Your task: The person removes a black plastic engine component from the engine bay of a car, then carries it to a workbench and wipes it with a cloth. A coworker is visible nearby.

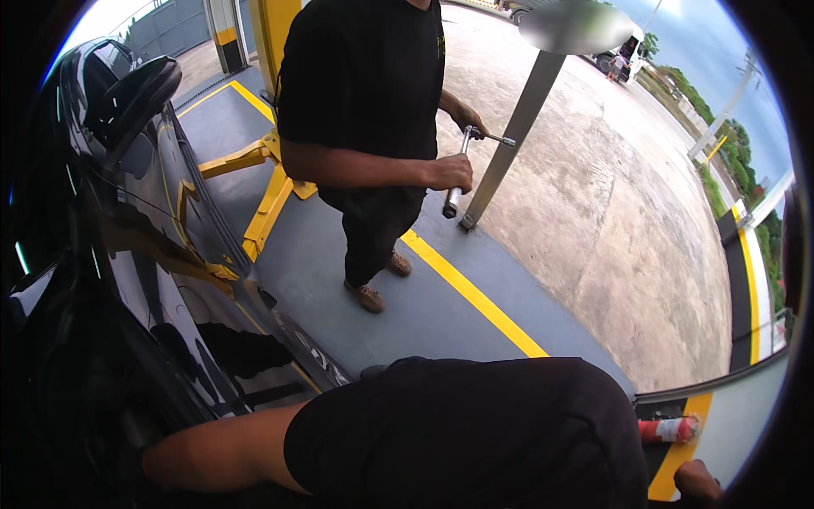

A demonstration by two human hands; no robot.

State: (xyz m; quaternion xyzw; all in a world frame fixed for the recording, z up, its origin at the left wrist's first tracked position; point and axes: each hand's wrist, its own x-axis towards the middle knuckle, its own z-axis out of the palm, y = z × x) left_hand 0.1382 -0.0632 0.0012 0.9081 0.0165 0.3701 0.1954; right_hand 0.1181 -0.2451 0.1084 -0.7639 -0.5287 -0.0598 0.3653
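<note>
Across the bottom lies a black short sleeve (466, 424). A bare arm (220, 450) runs from it leftward into the dark by the black car (153, 280); its hand is hidden, and whose arm it is I cannot tell. At the lower right edge shows part of a curled hand (699, 482), near a red cylinder with a pale label (670, 429); its fingers are mostly cut off, and it may be my right hand. My left hand does not show. Ahead, a co-worker in black (360, 93) grips a silver socket wrench (459, 174) with both hands.
Yellow lift arms (270, 208) reach under the car from a yellow post (275, 34). A grey metal post (517, 136) rises beyond the co-worker. The grey floor (331, 331) carries a yellow stripe (471, 293). Concrete ground (593, 204) stretches outside, with a white truck (623, 55) far off.
</note>
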